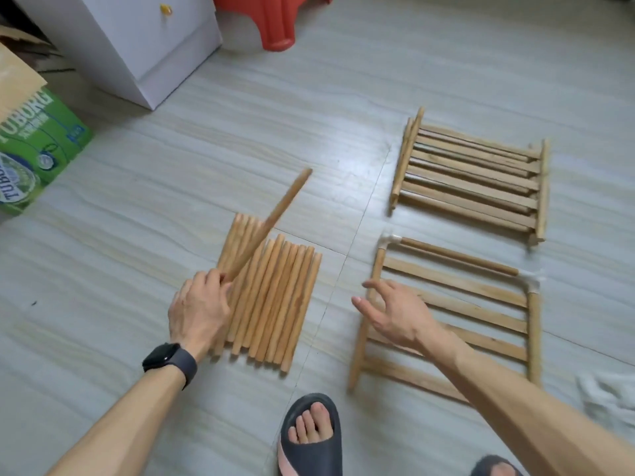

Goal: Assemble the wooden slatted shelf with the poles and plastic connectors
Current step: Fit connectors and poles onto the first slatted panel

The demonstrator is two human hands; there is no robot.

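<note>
The poles (271, 297) are pale honey wood, on a grey floor (171, 183) streaked with lighter wavy bands. Left of the poles sits a green box (41, 139) (white lettering); beyond them, a white cabinet (137, 46) and a red stool (275, 22).

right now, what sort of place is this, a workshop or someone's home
Most likely a room in someone's home, not a workshop: a pale grey wood-pattern floor, a white cabinet with a yellow knob, a red plastic stool and a green cardboard beer box.
</note>
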